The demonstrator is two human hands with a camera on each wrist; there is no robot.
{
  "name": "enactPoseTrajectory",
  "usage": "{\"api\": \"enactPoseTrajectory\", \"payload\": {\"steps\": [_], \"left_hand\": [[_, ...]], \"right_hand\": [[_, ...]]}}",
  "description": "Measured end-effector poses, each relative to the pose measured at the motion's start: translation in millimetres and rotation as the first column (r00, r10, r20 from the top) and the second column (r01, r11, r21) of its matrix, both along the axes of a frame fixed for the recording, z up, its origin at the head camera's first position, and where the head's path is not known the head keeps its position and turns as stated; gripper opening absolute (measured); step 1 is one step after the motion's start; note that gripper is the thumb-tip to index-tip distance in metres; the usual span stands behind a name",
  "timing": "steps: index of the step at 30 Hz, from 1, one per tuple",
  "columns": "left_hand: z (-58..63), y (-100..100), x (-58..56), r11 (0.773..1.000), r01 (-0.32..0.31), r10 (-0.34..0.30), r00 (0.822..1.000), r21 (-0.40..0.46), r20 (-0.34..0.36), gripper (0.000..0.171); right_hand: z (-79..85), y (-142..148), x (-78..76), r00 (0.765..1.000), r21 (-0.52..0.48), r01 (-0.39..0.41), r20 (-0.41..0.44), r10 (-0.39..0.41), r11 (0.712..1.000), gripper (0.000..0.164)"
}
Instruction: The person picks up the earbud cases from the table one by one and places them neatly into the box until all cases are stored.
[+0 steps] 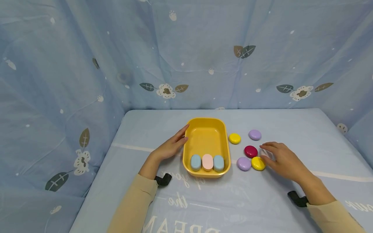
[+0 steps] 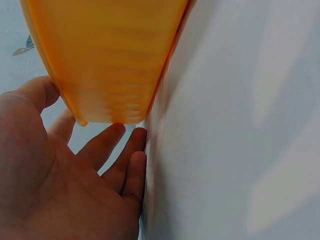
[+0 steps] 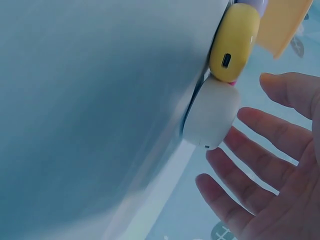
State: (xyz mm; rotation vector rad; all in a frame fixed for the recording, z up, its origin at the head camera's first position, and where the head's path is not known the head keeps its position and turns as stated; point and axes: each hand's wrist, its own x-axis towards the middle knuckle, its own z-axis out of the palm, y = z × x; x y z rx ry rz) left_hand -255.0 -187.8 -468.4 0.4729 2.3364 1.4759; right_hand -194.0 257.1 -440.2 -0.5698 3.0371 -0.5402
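Biggest thing here is the blue patterned cloth (image 1: 189, 38) hanging past the far edge of the tabletop (image 1: 157, 123), which is pale blue with mirrored lettering toward its near edge. Next up, a yellow tray (image 1: 205, 137), a bit left of middle and nearer the far edge. Left hand (image 1: 170, 147) is at the tray's left side, fingers slightly apart, thumb and fingertips touching it. Right hand (image 1: 281, 158) is on the tabletop's right half, fingers spread around a white case (image 3: 211, 115); can't tell how firmly they touch it. That one's just beside a yellow case (image 1: 258, 163), with a red case (image 1: 251, 151), two purple cases (image 1: 244, 164) and another yellow one (image 1: 234, 138) nearby. Smallest: two blue pieces (image 1: 196, 162) flanking a pink piece (image 1: 208, 162), lined up at the tray's near end.
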Motion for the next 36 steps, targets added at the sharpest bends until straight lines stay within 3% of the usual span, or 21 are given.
{"api": "enactPoseTrajectory", "payload": {"steps": [9, 19, 36], "left_hand": [[1.0, 0, -0.5, 1.000, -0.002, 0.002, 1.000, -0.005, -0.005, 0.059], [1.1, 0, -0.2, 1.000, -0.005, 0.005, 1.000, -0.011, -0.009, 0.058], [1.6, 0, 0.6, 1.000, -0.003, 0.003, 1.000, -0.009, 0.001, 0.060]], "right_hand": [[-0.4, 8, -1.0, 0.999, -0.001, -0.042, 0.020, 0.043, 0.999, 0.049], [0.3, 9, -5.3, 0.994, 0.007, -0.038, 0.105, 0.037, 0.999, 0.053], [0.4, 11, -7.4, 0.994, 0.008, -0.021, 0.110, 0.020, 1.000, 0.051]]}}
